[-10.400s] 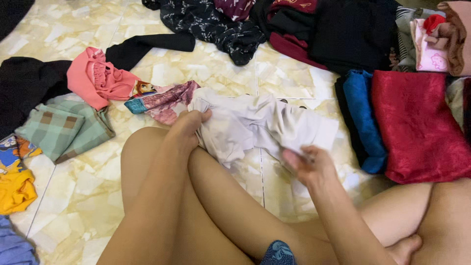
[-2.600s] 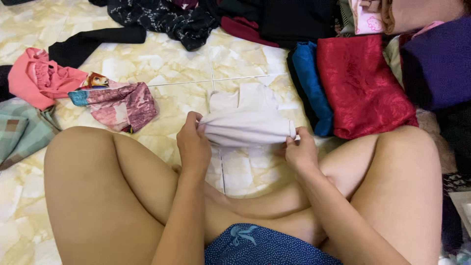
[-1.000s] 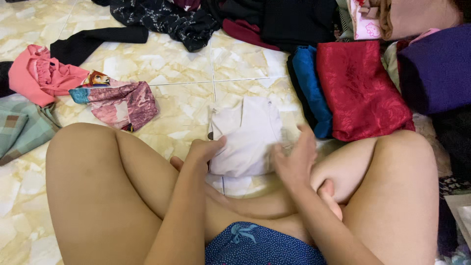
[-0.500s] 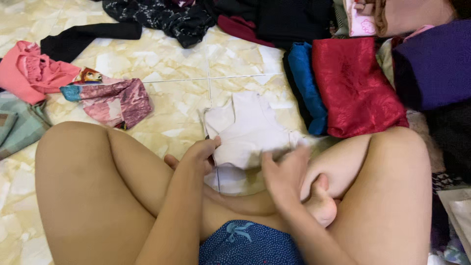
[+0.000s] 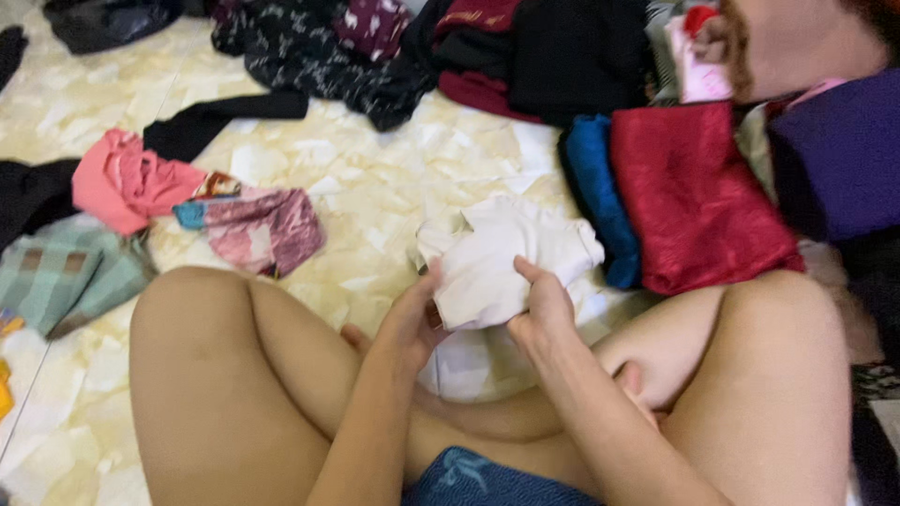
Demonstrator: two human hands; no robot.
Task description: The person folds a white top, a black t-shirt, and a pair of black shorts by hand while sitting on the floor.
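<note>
Both hands have come up off the floor since half a second ago, lifting the folded white garment that lay flat between the knees, so that it now sits raised in the middle of the frame. The left hand clamps the garment's left edge, its thumb pressed on top. The right hand is closed on the lower right edge, thumb over the cloth and fingers beneath. Under the garment a paler white piece lies on the marble-patterned tile floor, just before the crossed bare legs. To the right of the garment, touching its edge, a blue cloth lies beside a folded red cloth, with a purple cloth at the right edge of the frame. In the left half a pink garment and a patterned pink and teal piece lie near each other, with a green checked cloth at the left edge. Along the top of the frame lies a heap of dark clothes.
</note>
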